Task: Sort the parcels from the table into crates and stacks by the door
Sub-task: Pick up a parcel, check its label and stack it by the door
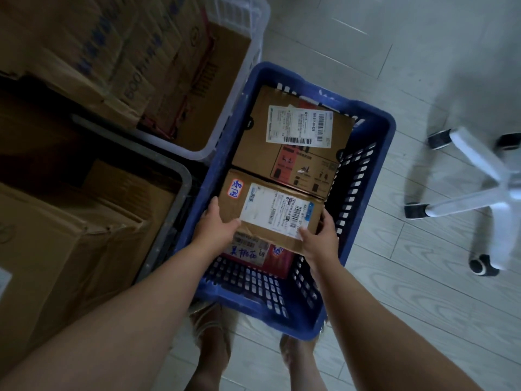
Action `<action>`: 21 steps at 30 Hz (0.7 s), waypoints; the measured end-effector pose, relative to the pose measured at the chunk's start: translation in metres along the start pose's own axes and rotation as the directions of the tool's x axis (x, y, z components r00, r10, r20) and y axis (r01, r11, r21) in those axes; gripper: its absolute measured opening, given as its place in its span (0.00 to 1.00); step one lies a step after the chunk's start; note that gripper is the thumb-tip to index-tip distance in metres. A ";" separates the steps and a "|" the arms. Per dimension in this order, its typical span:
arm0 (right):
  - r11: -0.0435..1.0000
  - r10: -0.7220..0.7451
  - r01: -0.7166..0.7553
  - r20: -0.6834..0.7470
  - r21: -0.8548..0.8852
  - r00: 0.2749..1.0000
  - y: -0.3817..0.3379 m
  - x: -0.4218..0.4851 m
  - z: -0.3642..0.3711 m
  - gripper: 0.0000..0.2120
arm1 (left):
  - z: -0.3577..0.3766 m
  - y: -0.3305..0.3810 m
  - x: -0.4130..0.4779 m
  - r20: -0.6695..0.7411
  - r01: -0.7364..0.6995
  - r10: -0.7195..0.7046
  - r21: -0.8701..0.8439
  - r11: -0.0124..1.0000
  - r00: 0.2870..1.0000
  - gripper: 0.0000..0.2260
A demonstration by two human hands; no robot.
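two hands, left hand (215, 230) and right hand (320, 235), are closed round a labelled cardboard parcel (270, 213) inside the blue crate (366, 176).

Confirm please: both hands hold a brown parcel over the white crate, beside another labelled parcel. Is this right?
Not quite. The crate is blue, not white; the head view shows it. Both hands, left and right, hold the brown parcel over it, beside another labelled parcel.

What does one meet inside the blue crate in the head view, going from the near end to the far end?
Red parcel → brown parcel held by the left hand and right hand → larger brown box.
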State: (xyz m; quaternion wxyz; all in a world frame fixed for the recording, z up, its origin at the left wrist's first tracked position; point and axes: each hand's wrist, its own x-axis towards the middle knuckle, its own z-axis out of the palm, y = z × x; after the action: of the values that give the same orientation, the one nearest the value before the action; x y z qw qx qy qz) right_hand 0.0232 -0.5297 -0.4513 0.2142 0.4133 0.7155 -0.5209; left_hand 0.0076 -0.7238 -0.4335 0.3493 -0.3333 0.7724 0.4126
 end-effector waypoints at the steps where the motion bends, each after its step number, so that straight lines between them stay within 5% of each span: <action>1: 1.000 0.000 0.000 0.003 -0.028 1.000 0.001 0.000 0.000 0.31 | 0.000 -0.002 -0.001 0.004 0.003 -0.004 0.014 1.000 1.000 0.32; 10: 0.990 0.040 -0.044 -0.028 -0.133 0.999 -0.021 -0.031 -0.015 0.33 | -0.007 0.019 -0.034 -0.079 0.013 -0.007 0.073 0.997 0.997 0.30; 15: 0.992 -0.001 -0.002 -0.026 -0.127 1.000 -0.061 -0.076 -0.024 0.28 | -0.031 0.057 -0.078 -0.040 -0.111 0.116 0.102 0.989 0.992 0.19; 21: 0.995 -0.065 0.064 -0.011 -0.080 0.998 -0.136 -0.154 -0.043 0.28 | -0.083 0.113 -0.158 -0.037 -0.191 0.202 0.198 0.961 0.979 0.28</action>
State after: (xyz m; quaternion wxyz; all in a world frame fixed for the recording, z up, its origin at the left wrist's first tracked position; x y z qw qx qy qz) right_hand 0.0052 -0.5623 -0.2454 0.2084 0.3846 0.7502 -0.4959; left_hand -0.0208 -0.7110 -0.2244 0.3151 -0.2312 0.8478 0.3585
